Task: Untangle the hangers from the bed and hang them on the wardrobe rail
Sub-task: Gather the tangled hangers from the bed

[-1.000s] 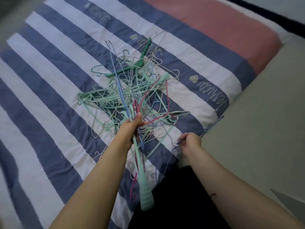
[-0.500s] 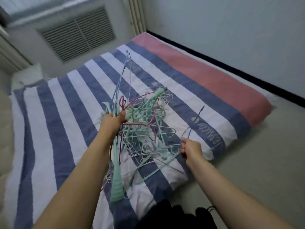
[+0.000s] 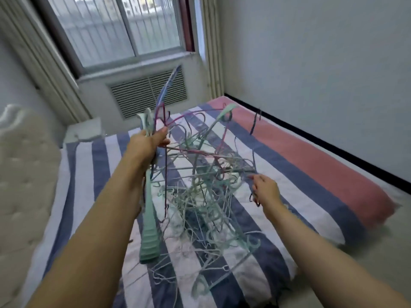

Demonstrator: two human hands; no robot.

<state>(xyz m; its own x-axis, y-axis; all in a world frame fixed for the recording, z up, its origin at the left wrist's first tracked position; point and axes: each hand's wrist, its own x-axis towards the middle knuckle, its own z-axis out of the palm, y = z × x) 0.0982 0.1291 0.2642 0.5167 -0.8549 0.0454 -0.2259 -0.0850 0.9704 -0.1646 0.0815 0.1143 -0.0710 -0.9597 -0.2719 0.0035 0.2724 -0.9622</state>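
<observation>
Now L hand (image 3: 148,143) grips hanger tangle (image 3: 206,187) (lifted above bed (image 3: 311,156)); R hand (image 3: 265,190) pinches its edge.

I am seeing the tangle of hangers (image 3: 206,187) hanging lifted above the bed (image 3: 311,165), its lower wires trailing onto the striped blue-and-white cover with the pink band. Thin mint, white, pink and blue wire hangers are interlocking at all angles. A thick mint plastic hanger (image 3: 149,236) is dangling near-vertical at the tangle's left side.
</observation>
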